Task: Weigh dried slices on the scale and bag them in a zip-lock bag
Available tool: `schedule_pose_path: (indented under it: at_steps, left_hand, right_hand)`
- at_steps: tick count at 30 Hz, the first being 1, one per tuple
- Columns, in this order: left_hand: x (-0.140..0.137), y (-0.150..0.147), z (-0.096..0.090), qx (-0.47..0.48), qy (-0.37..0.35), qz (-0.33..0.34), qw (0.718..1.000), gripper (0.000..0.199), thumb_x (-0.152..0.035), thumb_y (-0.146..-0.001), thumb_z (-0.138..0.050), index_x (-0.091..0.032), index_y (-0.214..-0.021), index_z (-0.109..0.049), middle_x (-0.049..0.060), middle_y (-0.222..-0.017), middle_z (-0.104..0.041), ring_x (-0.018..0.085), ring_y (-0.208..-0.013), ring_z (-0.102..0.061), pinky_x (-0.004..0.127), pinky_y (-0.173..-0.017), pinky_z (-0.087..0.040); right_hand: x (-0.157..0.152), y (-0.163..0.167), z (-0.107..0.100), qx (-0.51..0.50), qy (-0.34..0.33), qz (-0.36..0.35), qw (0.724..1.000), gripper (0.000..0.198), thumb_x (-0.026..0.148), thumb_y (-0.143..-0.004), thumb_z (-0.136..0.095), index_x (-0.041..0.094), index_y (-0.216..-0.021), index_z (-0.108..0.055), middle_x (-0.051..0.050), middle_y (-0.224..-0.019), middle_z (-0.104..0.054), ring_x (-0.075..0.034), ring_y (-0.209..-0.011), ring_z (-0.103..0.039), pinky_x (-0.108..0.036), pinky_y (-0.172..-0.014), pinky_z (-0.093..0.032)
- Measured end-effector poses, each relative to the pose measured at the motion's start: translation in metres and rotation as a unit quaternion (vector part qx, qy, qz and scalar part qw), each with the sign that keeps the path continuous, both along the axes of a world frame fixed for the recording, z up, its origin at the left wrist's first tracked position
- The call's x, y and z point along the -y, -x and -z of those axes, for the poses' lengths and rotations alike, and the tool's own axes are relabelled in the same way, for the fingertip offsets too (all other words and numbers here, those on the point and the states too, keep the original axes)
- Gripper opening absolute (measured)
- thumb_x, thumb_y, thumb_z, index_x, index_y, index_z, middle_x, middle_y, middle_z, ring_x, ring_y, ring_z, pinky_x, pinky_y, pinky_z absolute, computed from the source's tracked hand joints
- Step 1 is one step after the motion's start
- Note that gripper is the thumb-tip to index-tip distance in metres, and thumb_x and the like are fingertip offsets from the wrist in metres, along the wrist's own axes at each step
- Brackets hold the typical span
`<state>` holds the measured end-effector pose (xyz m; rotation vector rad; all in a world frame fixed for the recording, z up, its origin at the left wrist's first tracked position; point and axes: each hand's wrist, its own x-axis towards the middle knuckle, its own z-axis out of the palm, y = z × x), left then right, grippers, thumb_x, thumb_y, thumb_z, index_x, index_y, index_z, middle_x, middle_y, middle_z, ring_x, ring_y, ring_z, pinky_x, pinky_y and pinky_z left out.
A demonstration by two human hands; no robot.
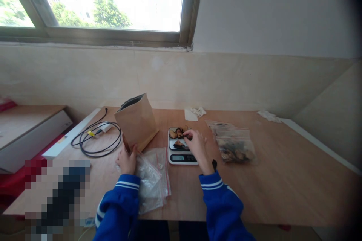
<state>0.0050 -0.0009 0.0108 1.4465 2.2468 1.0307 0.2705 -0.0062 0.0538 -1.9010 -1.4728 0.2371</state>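
Note:
A white kitchen scale (175, 158) with a lit display stands in the middle of the table. Brown, dark-edged dried slices (173, 133) lie on its plate. Over the plate, my right hand (195, 143) is closed in a pinch on a dark dried slice (187, 136). My left hand (127, 161) is closed at the lower left edge of an upright, open-topped brown paper bag (137, 120), its fingertips partly hidden. Clear zip bags (152, 184) lie flat beside my left wrist, partly under the hand. What the paper bag holds cannot be seen.
Zip bags of dried slices (236, 147) lie right of the scale. A coiled black cable (98, 154) with a white adapter (106, 127) is on the left. Crumpled tissue (198, 112) lies by the wall, more tissue (270, 116) at the back right. A second table (28, 120) stands left.

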Motion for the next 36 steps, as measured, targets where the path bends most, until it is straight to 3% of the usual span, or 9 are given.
schedule_pose_path:
  at_steps: [5, 11, 16, 19, 25, 27, 31, 36]
  left_hand:
    - [-0.003, 0.004, 0.005, 0.023, -0.035, -0.02, 0.999, 0.045, -0.046, -0.082, -0.053, -0.016, -0.116, -0.054, 0.015, -0.107, -0.064, 0.033, -0.108, -0.057, 0.049, -0.092, -0.04]
    - [-0.007, 0.009, 0.016, 0.061, -0.09, -0.04, 0.993, 0.043, -0.045, -0.076, -0.059, -0.018, -0.109, -0.05, 0.011, -0.105, -0.061, 0.031, -0.106, -0.057, 0.048, -0.093, -0.04]
    - [-0.004, 0.007, 0.015, 0.081, -0.113, -0.047, 0.989, 0.045, -0.046, -0.074, -0.06, -0.019, -0.107, -0.048, 0.011, -0.105, -0.058, 0.032, -0.111, -0.052, 0.052, -0.096, -0.036]
    - [-0.002, 0.004, 0.016, 0.094, -0.166, -0.047, 0.981, 0.049, -0.048, -0.072, -0.062, -0.02, -0.108, -0.046, 0.009, -0.108, -0.054, 0.032, -0.113, -0.048, 0.054, -0.099, -0.031]
    - [-0.003, 0.002, 0.016, 0.094, -0.323, -0.042, 0.941, 0.06, -0.045, -0.063, -0.073, -0.02, -0.107, -0.04, 0.005, -0.107, -0.045, 0.021, -0.092, -0.051, 0.047, -0.09, -0.04]
    - [-0.002, 0.002, 0.013, 0.083, -0.386, -0.039, 0.918, 0.051, -0.04, -0.066, -0.07, -0.019, -0.102, -0.039, 0.004, -0.102, -0.044, 0.018, -0.085, -0.051, 0.041, -0.078, -0.044]
    - [0.009, -0.001, 0.007, 0.047, -0.531, -0.042, 0.845, 0.028, -0.03, -0.075, -0.059, -0.021, -0.087, -0.035, 0.0, -0.088, -0.042, 0.014, -0.073, -0.049, 0.033, -0.065, -0.045]
    - [0.029, -0.004, -0.002, -0.043, -0.576, 0.053, 0.815, 0.016, -0.023, -0.079, -0.054, -0.022, -0.084, -0.039, -0.001, -0.08, -0.046, 0.012, -0.063, -0.049, 0.03, -0.058, -0.045]
  right_hand:
    - [-0.006, 0.004, 0.005, 0.046, 0.007, 0.026, 0.999, 0.012, 0.017, -0.075, -0.064, 0.022, -0.086, -0.067, -0.007, -0.095, -0.061, -0.026, -0.097, -0.052, -0.036, -0.08, -0.029]
    - [-0.007, 0.004, 0.011, 0.031, 0.016, 0.005, 0.999, 0.013, 0.013, -0.075, -0.062, 0.023, -0.082, -0.067, -0.003, -0.084, -0.063, -0.024, -0.092, -0.051, -0.034, -0.077, -0.025]
    - [-0.005, 0.003, 0.011, -0.002, -0.005, -0.019, 1.0, 0.013, 0.016, -0.077, -0.061, 0.024, -0.083, -0.068, -0.002, -0.083, -0.066, -0.024, -0.093, -0.053, -0.033, -0.077, -0.027]
    - [0.002, -0.001, 0.01, -0.021, -0.05, -0.01, 0.998, 0.014, 0.019, -0.08, -0.055, 0.023, -0.085, -0.067, -0.004, -0.088, -0.066, -0.023, -0.092, -0.055, -0.034, -0.077, -0.031]
    - [0.035, -0.014, 0.022, -0.104, -0.151, -0.002, 0.983, 0.022, 0.024, -0.084, -0.044, 0.02, -0.088, -0.065, -0.007, -0.086, -0.064, -0.021, -0.08, -0.056, -0.034, -0.075, -0.04]
    - [0.053, -0.018, 0.032, -0.121, -0.168, -0.002, 0.978, 0.022, 0.027, -0.085, -0.044, 0.02, -0.088, -0.065, -0.007, -0.086, -0.063, -0.022, -0.081, -0.056, -0.035, -0.077, -0.042]
    - [0.089, -0.026, 0.056, -0.141, -0.184, 0.021, 0.973, 0.024, 0.034, -0.086, -0.047, 0.02, -0.086, -0.067, -0.008, -0.087, -0.06, -0.024, -0.085, -0.055, -0.037, -0.079, -0.043]
    - [0.115, -0.046, 0.07, -0.169, -0.179, 0.053, 0.968, 0.025, 0.036, -0.084, -0.047, 0.021, -0.081, -0.067, -0.01, -0.088, -0.062, -0.025, -0.087, -0.056, -0.039, -0.079, -0.043]
